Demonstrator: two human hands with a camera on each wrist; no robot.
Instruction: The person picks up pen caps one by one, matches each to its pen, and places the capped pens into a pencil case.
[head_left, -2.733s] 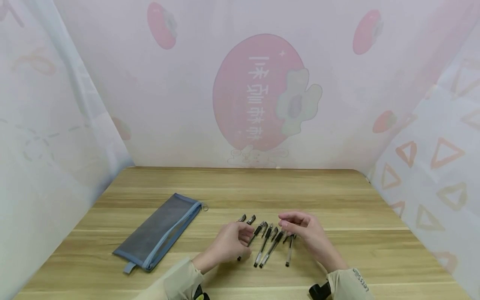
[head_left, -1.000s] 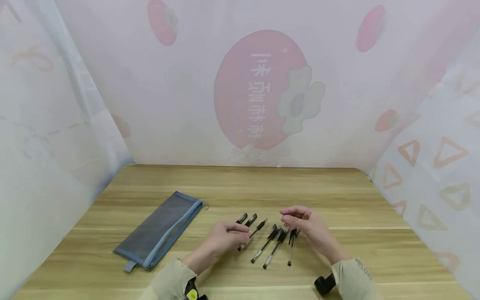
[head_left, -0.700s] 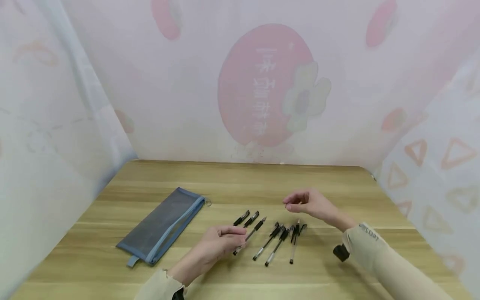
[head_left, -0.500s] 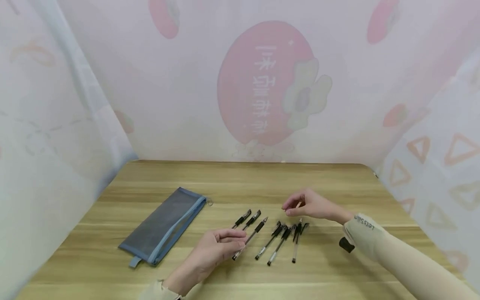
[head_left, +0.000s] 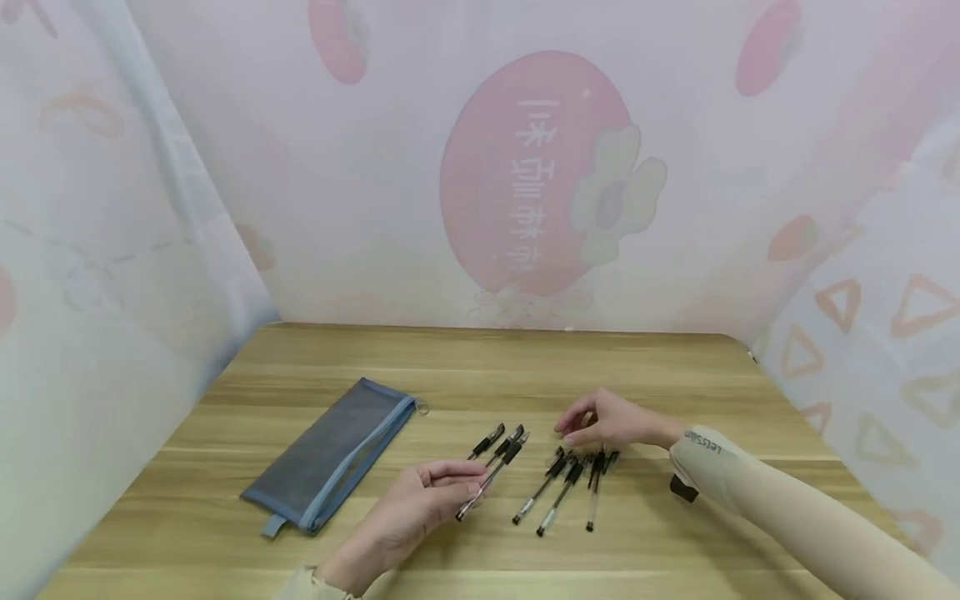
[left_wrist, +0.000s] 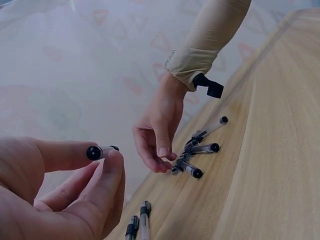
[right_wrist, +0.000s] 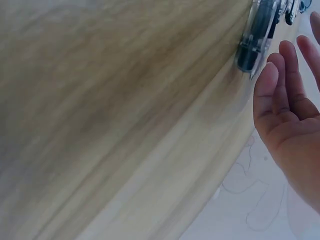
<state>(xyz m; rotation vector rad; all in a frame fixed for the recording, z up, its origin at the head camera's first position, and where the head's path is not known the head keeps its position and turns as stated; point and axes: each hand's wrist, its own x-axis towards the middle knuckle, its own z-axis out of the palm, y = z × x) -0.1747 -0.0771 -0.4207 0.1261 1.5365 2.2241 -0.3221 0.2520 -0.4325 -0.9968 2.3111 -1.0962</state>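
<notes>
Between thumb and fingers, my left hand (head_left: 420, 504) pinches a clear gel pen (head_left: 498, 469) with a black grip and a narrow bare tip. Its dark end (left_wrist: 93, 153) faces the left wrist camera. Two capped pens (head_left: 504, 443) lie just beyond that hand, partly hidden by it. My right hand (head_left: 611, 417) hovers over the upper ends of several more pens (head_left: 558, 498), fingers loosely bent. In the right wrist view, the fingers (right_wrist: 292, 82) show nothing between them, and a clear pen cap (right_wrist: 255, 42) is close by.
A grey-blue mesh zip pouch (head_left: 322, 458) lies flat on the left of the wooden table (head_left: 315, 354). Its zipper side faces the pens. Printed cloth walls (head_left: 375, 208) stand round the back and sides.
The right hand has lifted off the pens, gone back and right, then come down and left toward them. The left hand has drawn its pen slightly nearer; earlier it was over the pens.
</notes>
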